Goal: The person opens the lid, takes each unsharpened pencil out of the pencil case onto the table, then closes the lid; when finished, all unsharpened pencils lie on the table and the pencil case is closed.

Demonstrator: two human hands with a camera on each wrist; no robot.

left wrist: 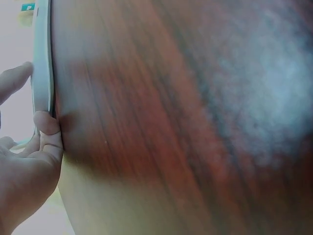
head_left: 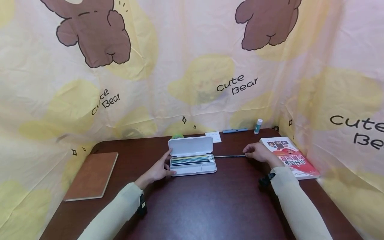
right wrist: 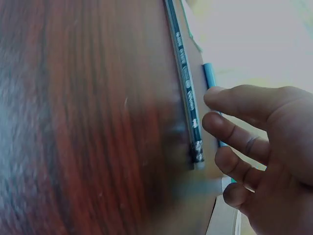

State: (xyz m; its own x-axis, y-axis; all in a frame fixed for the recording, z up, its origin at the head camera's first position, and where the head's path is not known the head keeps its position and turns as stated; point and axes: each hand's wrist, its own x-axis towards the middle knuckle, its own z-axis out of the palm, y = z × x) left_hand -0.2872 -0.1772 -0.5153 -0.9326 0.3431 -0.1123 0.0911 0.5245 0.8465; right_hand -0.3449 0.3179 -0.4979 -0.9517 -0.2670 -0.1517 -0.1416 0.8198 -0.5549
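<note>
A white pencil case lies with its lid raised, and several pencils rest side by side in its rear part. My left hand holds the case at its left end, the thumb at the front corner and a finger up by the lid. In the left wrist view the thumb meets the case's edge. To the case's right, a dark pencil with an eraser end lies on the table. Beside that end is my right hand; in the right wrist view its loosely bent fingers are apart from the pencil.
A red and white book lies by the right forearm. Along the back are a glue stick, a blue pen, a white paper and a green round item. A brown notebook lies left on the dark table.
</note>
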